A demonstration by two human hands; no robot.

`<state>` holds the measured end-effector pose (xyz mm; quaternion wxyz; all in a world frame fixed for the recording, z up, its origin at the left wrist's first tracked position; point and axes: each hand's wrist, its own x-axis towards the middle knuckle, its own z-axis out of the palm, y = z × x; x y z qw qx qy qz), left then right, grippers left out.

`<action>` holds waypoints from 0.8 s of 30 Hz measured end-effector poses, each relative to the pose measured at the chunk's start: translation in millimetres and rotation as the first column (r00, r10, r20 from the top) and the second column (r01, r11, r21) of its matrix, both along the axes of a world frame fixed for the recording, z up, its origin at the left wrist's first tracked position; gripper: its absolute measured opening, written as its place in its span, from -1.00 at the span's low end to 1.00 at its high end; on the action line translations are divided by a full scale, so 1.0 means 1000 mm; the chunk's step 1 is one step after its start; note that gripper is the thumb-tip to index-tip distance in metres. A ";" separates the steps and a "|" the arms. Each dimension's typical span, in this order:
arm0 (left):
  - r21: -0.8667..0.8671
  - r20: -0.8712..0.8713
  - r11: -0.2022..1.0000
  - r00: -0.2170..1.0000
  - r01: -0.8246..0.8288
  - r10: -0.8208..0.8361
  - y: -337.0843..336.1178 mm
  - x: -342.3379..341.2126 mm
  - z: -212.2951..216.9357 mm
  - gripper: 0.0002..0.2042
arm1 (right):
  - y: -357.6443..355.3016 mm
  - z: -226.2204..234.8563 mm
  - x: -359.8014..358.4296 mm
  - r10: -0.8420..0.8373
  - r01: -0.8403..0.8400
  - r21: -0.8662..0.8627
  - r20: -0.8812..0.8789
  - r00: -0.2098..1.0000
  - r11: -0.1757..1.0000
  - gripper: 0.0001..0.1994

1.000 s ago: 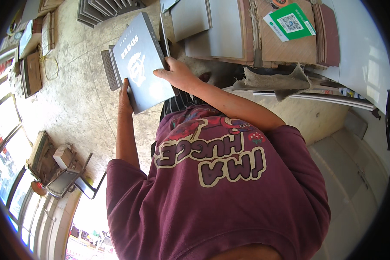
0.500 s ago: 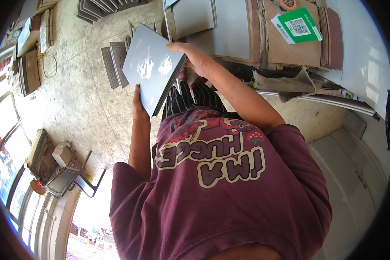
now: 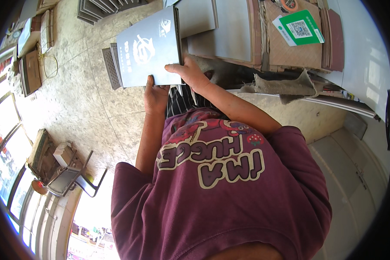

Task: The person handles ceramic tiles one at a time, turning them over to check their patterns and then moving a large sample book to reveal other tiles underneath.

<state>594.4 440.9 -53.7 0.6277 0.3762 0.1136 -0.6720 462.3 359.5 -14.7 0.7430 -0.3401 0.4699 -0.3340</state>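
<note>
- A flat grey-blue box [image 3: 149,47] with a pale emblem on its face is held up in front of the body, at about 11 o'clock in the head view, above the speckled floor [image 3: 73,104].
- The left hand [image 3: 155,96] is set under the box's near edge, its grip closed on that edge with the fingers hidden behind; the weight appears to be carried there.
- The right hand [image 3: 190,74] is laid over the near right corner, thumb on the face and fingers curled round the side, so the box is pinched and, as judged, kept from tilting.
- The box is tilted with its printed face toward the wearer, probably so that it can be read or checked.
- At 12 to 1 o'clock, brown cartons [image 3: 290,43] and grey flat panels [image 3: 229,30] are stacked; a green card [image 3: 300,28] lies on top of one carton.
- A grey cloth [image 3: 281,84] hangs over the stack's near edge.
- Ribbed grey slabs [image 3: 110,65] lie on the floor just behind the box.
- A maroon shirt [image 3: 221,195] fills the lower middle.
</note>
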 end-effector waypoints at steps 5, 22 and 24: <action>0.132 0.105 0.885 0.882 0.446 -0.460 0.040 0.049 -0.009 -0.31 | -0.020 0.019 -0.022 0.002 0.002 0.096 -0.037 0.999 0.995 -0.68; 0.171 0.299 0.972 0.931 0.162 -0.208 0.026 0.114 -0.007 -0.41 | -0.035 0.022 -0.046 0.200 -0.243 0.302 0.165 0.966 0.922 -0.48; 0.159 0.310 0.983 0.940 0.095 -0.141 0.034 0.103 -0.005 -0.41 | -0.032 0.026 -0.042 0.126 -0.211 0.281 0.292 0.948 0.936 -0.37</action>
